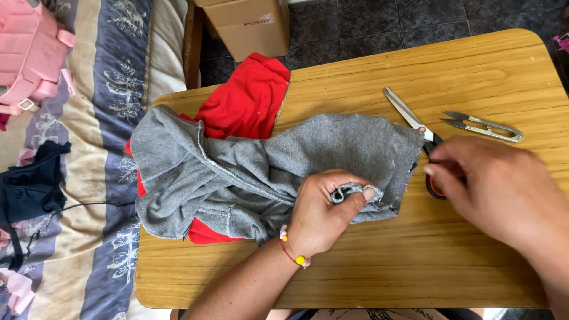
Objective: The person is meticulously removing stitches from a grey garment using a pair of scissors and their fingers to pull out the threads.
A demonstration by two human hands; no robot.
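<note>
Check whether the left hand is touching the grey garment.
Touching. The head view shows the left hand pinching a fold of the grey garment between thumb and fingers.

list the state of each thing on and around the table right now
grey garment: crumpled on the table, edge pinched by the left hand
red fabric: lying partly under the grey garment
scissors: lying flat, blades closed, handle under the right hand
thread snips: lying flat, untouched
wooden table: level, bearing all of these
cardboard box: on the floor, closed
pink backpack: resting on the bed
</note>
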